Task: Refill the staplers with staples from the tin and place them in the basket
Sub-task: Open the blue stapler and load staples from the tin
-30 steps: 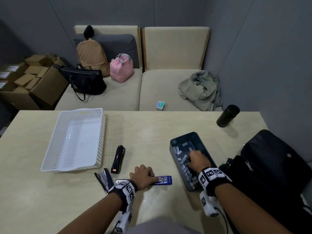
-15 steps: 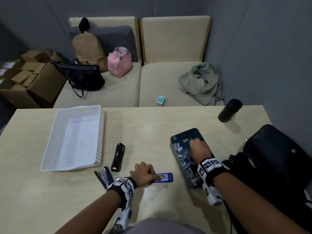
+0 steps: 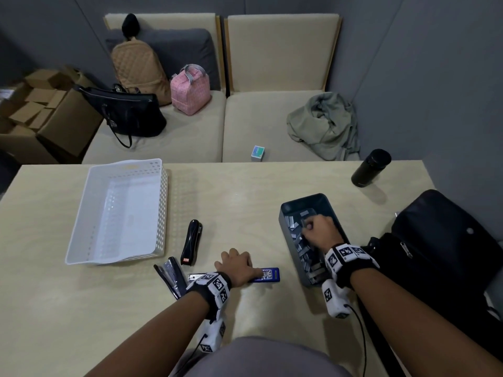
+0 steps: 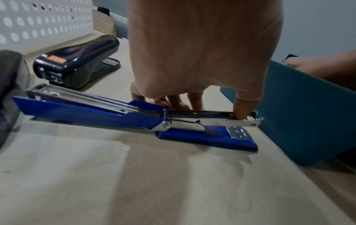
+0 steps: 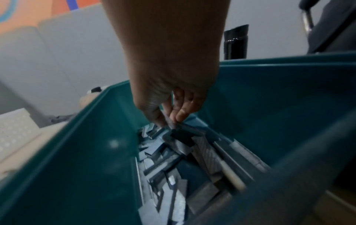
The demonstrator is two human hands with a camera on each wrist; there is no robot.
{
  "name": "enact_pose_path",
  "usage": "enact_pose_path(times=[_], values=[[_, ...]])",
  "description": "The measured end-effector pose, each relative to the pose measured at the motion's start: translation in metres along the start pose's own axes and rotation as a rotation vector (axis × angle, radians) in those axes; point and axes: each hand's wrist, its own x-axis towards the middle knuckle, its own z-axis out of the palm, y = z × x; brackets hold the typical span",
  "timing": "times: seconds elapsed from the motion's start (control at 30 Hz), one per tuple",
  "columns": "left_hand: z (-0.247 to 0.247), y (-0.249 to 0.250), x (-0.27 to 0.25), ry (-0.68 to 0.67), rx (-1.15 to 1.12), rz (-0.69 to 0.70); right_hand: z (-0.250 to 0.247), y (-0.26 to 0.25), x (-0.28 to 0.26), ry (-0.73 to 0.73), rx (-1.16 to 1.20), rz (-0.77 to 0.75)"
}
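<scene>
A blue stapler (image 3: 268,275) lies swung open on the table in front of me. My left hand (image 3: 245,270) pinches its metal magazine (image 4: 200,113), thumb on the near side and fingers behind it. My right hand (image 3: 309,227) reaches into the teal tin (image 3: 304,200) and pinches a strip of staples (image 5: 186,129) between thumb and fingers (image 5: 179,117), above several loose strips. A shut black stapler (image 3: 192,246) lies left of my left hand. Another dark stapler (image 3: 170,277) lies open beside it. The white perforated basket (image 3: 119,213) stands at the left with nothing in it.
A black bag (image 3: 449,254) sits on the table's right side, close to the tin. A dark flask (image 3: 371,168) stands at the far right corner. Beyond the table is a beige sofa with bags, a small box (image 3: 257,153) and a cloth.
My right hand has moved from the tin's near half toward its far end and now pinches a staple strip. My left hand has stayed on the blue stapler.
</scene>
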Motion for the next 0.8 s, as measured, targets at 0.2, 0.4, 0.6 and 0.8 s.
enact_pose_path(times=[0.2,0.4,0.6,0.8], values=[[-0.008,-0.007,-0.002,-0.042,-0.105,0.041,-0.009,0.000,-0.019,0.112,0.210,-0.059],[-0.009,-0.032,0.000,-0.105,-0.219,0.185,-0.008,-0.037,-0.060,0.190,0.346,-0.298],[-0.011,-0.033,-0.003,-0.084,-0.376,0.319,0.042,-0.067,-0.092,-0.099,-0.099,-0.556],[-0.014,-0.036,-0.001,-0.110,-0.416,0.351,0.085,-0.065,-0.093,-0.141,-0.563,-0.526]])
